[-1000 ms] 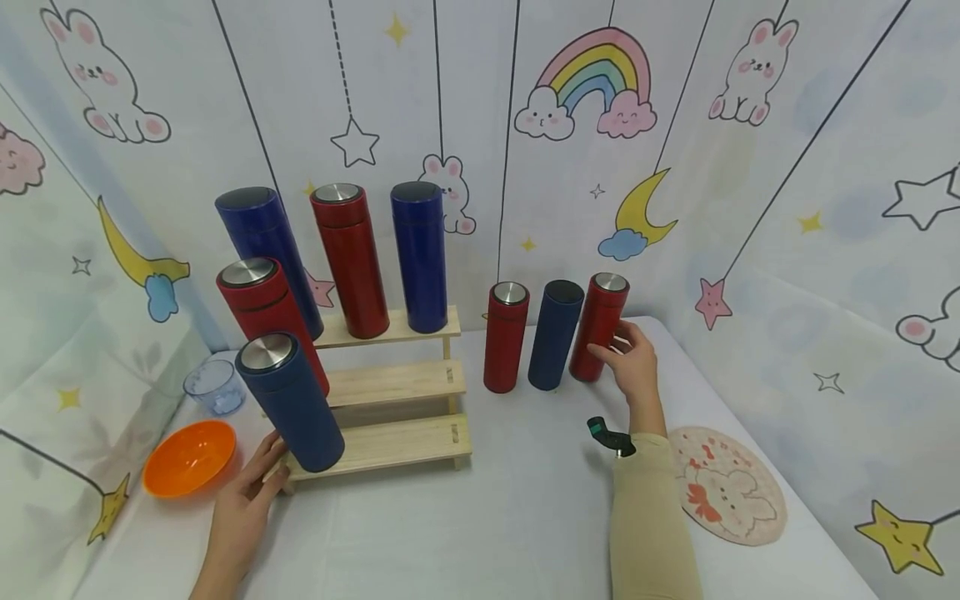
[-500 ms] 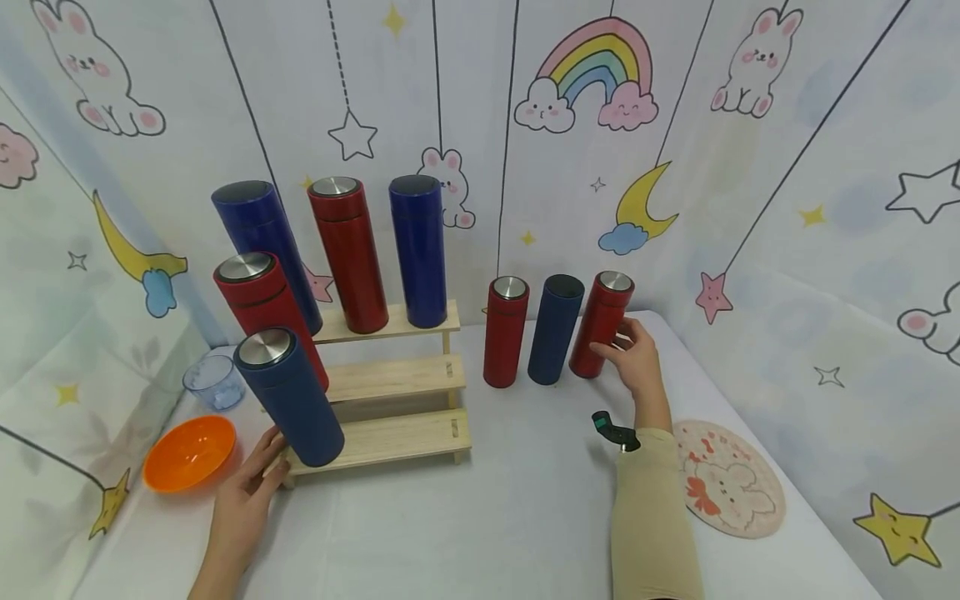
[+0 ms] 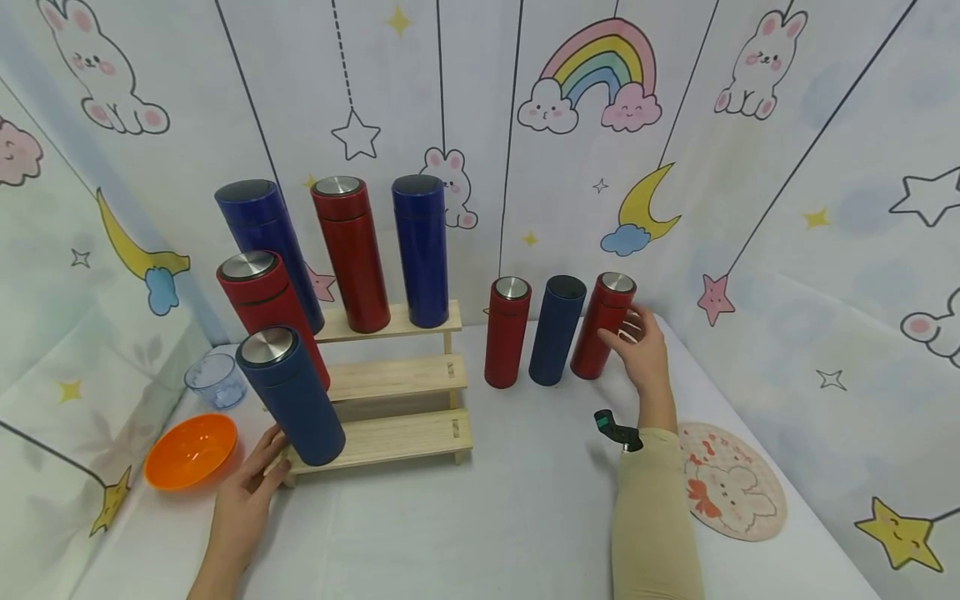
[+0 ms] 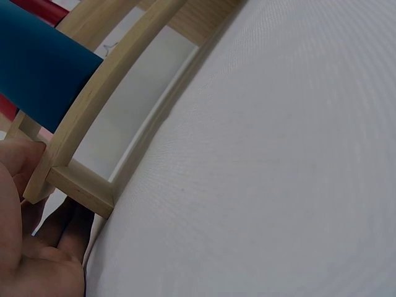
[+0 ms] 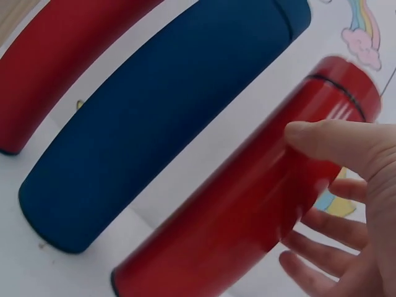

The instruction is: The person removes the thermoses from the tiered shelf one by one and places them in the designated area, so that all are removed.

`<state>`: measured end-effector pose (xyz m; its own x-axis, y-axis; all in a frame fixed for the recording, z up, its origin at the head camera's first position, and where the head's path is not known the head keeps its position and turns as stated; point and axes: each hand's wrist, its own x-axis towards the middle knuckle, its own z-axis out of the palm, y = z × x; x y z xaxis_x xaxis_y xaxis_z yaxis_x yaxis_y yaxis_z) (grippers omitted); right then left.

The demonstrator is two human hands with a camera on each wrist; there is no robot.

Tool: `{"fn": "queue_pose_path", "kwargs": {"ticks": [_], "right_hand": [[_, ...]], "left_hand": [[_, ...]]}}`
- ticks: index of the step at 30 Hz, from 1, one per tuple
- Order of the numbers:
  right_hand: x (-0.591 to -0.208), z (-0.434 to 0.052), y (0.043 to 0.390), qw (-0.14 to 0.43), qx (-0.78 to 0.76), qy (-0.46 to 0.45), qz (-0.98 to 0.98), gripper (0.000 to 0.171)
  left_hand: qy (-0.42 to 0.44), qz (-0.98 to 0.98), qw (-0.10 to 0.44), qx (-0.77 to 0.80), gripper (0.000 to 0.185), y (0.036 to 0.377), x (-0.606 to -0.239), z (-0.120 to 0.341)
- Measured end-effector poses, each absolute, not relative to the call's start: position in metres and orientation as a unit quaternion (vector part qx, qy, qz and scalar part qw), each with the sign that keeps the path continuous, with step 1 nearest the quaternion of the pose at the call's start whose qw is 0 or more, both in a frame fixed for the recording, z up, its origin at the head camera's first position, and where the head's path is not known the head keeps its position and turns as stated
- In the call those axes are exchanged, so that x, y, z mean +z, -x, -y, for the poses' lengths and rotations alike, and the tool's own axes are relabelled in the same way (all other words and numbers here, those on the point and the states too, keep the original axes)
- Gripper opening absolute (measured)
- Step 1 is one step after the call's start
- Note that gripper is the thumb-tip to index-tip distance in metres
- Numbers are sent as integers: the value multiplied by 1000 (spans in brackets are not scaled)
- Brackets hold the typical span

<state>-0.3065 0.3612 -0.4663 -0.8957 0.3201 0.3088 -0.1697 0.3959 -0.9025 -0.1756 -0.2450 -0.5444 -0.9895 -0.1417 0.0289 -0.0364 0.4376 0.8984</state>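
Note:
My left hand (image 3: 243,492) holds the front left end of a three-step wooden rack (image 3: 405,433), with fingers around its corner in the left wrist view. Beside that hand, a blue thermos (image 3: 292,400) with a steel lid stands on the lowest step. My right hand (image 3: 637,350) is at the right-hand red thermos (image 3: 600,329), which stands upright on the table. In the right wrist view its thumb overlaps the thermos, while the other fingers (image 5: 328,253) are spread loosely behind it. A dark blue thermos (image 3: 557,333) and another red thermos (image 3: 507,337) stand to its left.
Several more thermoses stand on the rack, including a red one (image 3: 352,267) on top. An orange bowl (image 3: 191,450) and a clear glass bowl (image 3: 216,381) sit left of it. A round bunny mat (image 3: 731,483) lies at right. Printed cloth hangs behind.
My right hand has shifted slightly right, its thumb drawing back toward the thermos's edge and its grip loosening. The right-hand red thermos tilted a little less earlier; my left hand stays at the rack.

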Motion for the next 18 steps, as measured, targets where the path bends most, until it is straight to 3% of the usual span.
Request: {"fn": "queue_pose_path", "kwargs": {"ticks": [4, 12, 18], "right_hand": [[-453, -358, 301, 270, 543, 50, 793, 76], [-415, -346, 285, 431, 545, 67, 716, 41], [-379, -320, 263, 519, 543, 50, 658, 27]], "left_hand": [[-52, 848, 52, -524, 55, 176, -544, 245], [-52, 849, 52, -523, 56, 176, -543, 244], [-51, 851, 57, -520, 56, 175, -543, 244]]}}
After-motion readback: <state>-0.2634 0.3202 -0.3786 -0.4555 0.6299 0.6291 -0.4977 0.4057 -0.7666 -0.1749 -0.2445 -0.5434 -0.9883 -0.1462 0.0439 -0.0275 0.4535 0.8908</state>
